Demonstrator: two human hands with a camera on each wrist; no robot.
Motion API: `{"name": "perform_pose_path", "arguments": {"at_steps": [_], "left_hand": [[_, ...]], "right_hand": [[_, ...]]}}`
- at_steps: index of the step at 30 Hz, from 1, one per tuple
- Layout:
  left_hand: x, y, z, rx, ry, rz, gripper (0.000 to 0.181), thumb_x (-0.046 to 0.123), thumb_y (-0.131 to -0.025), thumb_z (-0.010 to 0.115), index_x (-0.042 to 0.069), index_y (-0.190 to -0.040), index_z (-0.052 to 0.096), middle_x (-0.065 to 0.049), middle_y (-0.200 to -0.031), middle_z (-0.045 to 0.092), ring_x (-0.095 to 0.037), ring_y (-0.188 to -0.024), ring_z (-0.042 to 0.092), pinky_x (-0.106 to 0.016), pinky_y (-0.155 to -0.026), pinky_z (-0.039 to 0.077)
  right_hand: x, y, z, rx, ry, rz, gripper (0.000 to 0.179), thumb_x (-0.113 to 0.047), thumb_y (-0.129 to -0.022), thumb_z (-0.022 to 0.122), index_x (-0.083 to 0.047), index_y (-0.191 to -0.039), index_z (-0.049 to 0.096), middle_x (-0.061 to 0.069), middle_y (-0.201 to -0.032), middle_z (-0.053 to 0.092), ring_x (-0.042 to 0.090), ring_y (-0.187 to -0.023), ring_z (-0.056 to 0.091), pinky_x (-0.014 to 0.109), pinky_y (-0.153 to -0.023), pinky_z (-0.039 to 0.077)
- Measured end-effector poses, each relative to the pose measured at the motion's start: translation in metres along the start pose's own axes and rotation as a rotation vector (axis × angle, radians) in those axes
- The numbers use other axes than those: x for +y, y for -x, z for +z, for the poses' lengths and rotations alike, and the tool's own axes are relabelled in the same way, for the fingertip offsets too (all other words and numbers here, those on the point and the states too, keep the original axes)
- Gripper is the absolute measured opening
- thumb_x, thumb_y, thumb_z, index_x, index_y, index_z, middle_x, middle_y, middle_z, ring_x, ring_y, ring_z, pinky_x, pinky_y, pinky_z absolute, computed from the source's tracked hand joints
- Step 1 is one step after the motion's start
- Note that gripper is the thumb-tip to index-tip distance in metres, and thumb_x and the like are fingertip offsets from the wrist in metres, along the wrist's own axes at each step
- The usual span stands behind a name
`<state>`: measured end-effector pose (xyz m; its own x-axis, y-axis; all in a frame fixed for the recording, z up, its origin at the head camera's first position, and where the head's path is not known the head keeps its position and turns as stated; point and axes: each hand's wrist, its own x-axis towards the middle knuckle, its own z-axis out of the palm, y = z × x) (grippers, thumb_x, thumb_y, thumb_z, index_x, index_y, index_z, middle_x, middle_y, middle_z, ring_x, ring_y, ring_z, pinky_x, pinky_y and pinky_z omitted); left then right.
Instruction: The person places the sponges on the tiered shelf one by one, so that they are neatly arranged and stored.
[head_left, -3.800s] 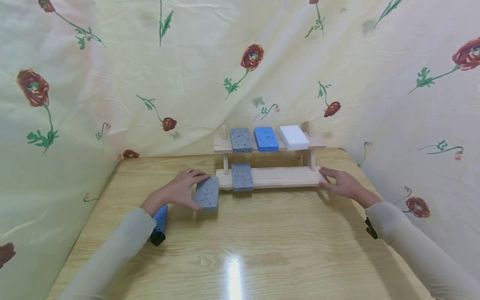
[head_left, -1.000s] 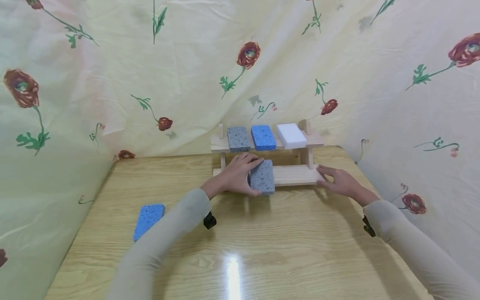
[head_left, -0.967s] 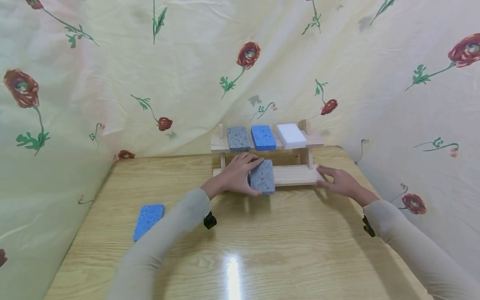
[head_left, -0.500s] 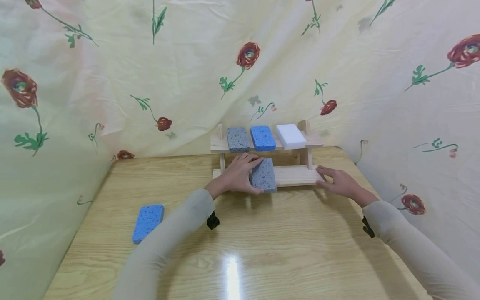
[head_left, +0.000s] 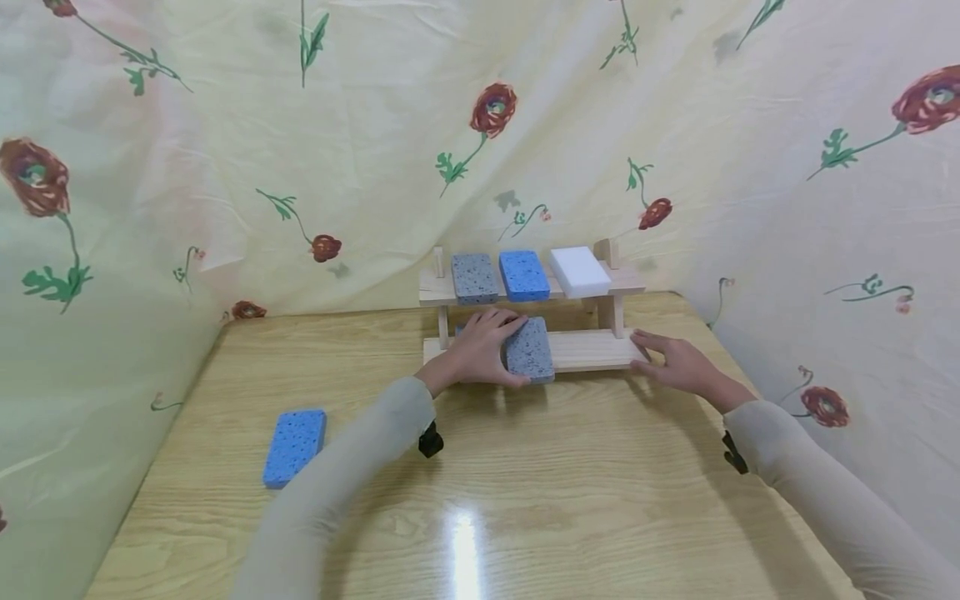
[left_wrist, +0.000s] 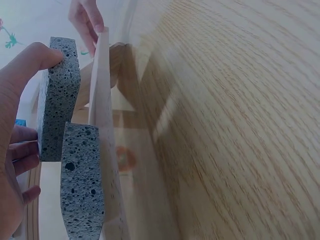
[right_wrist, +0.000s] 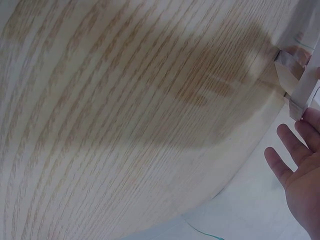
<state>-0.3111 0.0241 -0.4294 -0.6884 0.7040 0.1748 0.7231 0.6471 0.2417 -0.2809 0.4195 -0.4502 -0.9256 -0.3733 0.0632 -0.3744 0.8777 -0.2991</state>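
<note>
My left hand (head_left: 480,350) grips a grey sponge (head_left: 531,350) between thumb and fingers at the lower board of a small two-tier wooden shelf (head_left: 592,350). In the left wrist view the thumb lies on the edge of this held sponge (left_wrist: 62,95), close over the board. A second grey sponge (left_wrist: 82,180) sits nearer the camera there; my left hand mostly hides it in the head view. At the shelf's right end, my right hand (head_left: 678,365) holds the lower board's tip between finger and thumb. Its other fingers (right_wrist: 278,167) are spread in the right wrist view.
On the upper tier lie a grey sponge (head_left: 475,279), a blue sponge (head_left: 524,275) and a white sponge (head_left: 581,272). Another blue sponge (head_left: 295,447) lies on the wooden table (head_left: 570,500), beside my left sleeve. A flowered cloth (head_left: 375,167) hangs behind and along both sides.
From left of the shelf, my left hand has carried the grey sponge rightward past the other grey one, then slightly further right in the last second. My right hand stays at the board's end.
</note>
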Motion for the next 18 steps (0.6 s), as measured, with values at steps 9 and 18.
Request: {"name": "perform_pose_path", "arguments": {"at_steps": [9,18], "left_hand": [[-0.0029,-0.0051,0.0071,-0.009,0.005,-0.019,0.110,0.072,-0.076,0.072,0.017,-0.162,0.030,-0.006,-0.160,0.038,-0.026,-0.148,0.034,-0.052,-0.121,0.029],[-0.0023,-0.0081,0.0106,-0.042,0.021,-0.051,0.111,0.072,-0.076,0.071,0.016,-0.162,0.029,-0.009,-0.162,0.036,-0.028,-0.150,0.031,-0.055,-0.122,0.026]], "right_hand": [[0.0010,0.0004,-0.0004,0.004,-0.012,-0.007,0.066,-0.036,-0.100,0.064,0.005,-0.149,0.047,0.026,-0.155,0.044,0.004,-0.041,0.022,0.032,-0.070,0.043],[0.0002,0.0019,-0.0009,0.004,-0.011,-0.007,0.066,-0.036,-0.100,0.064,0.005,-0.149,0.046,0.026,-0.155,0.043,0.004,-0.042,0.021,0.032,-0.070,0.042]]}}
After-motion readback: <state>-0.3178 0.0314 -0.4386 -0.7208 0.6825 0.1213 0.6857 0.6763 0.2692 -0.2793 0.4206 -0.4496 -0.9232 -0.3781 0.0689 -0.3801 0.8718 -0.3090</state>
